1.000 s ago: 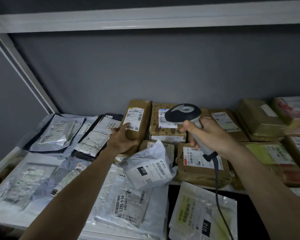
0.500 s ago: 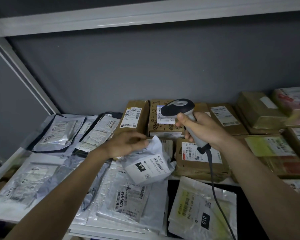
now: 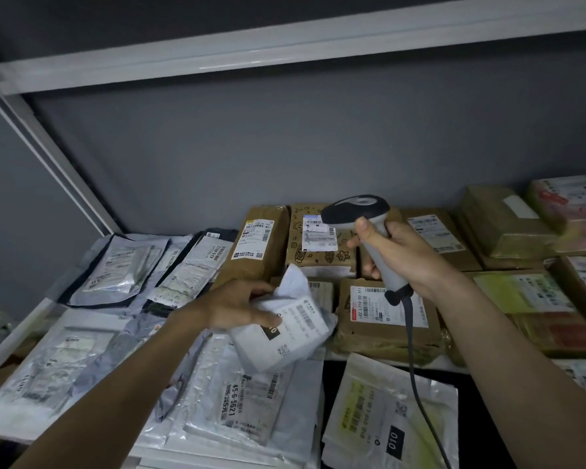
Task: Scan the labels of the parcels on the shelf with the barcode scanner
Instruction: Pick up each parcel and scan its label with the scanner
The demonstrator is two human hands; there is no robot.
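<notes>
The person stands at the shelf (image 3: pixel 21 333) with the barcode scanner (image 3: pixel 362 218) raised in the right hand (image 3: pixel 406 255), fingers wrapped round its pale handle, its dark head turned left toward the back row of boxes. The left hand (image 3: pixel 241 306) holds a small white poly parcel (image 3: pixel 285 330) near the middle of the shelf, fingers curled over its upper left edge, thumb side hidden. Its label faces up but is blurred, so the parcel looks to be in motion.

As I judge it, the step in hand is presenting this white parcel for its scan. The next move calls for holding the bag flat, barcode uncreased, and tipping the scanner head down onto it, since the head points above the parcel at present.

Around it, 2 brown cartons stand at the back: a plain taped carton (image 3: pixel 257 245) and a cartoon-printed carton (image 3: pixel 318 238), each with a label showing. A flatter brown parcel (image 3: pixel 383 319) lies just right of the white one. Grey and clear mailers (image 3: pixel 122 265) cover the left end, more lie along the front edge, including a "45-6-5621" mailer (image 3: pixel 247 401). The scanner's cable (image 3: pixel 416 374) hangs over the front-right bags and could snag them.
</notes>
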